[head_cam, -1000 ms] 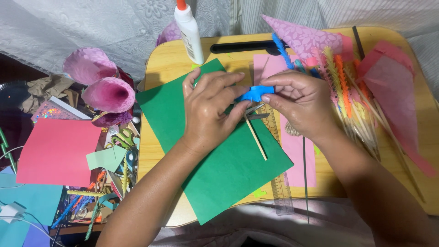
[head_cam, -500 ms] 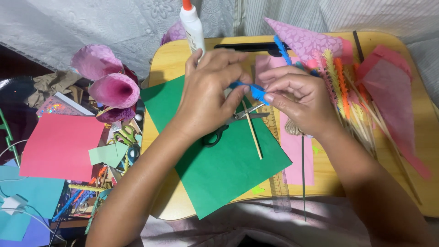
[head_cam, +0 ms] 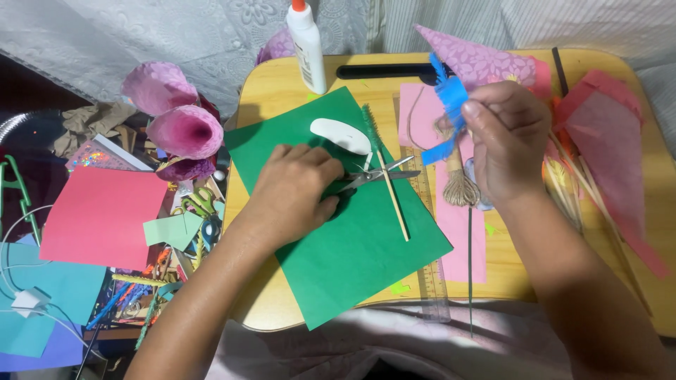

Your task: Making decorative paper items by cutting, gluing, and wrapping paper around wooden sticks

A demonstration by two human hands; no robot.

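- The left hand now lies on the steel scissors, fingers curled over their handles, upon the smooth green paper sheet on the wooden surface.
- The right hand has moved apart and pinches a fringed blue paper strip, lifted above the pink paper.

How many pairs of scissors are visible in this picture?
2. One pair of scissors lies on the green paper under the left hand; green-handled scissors lie in the clutter left of the table. Others may be hidden.
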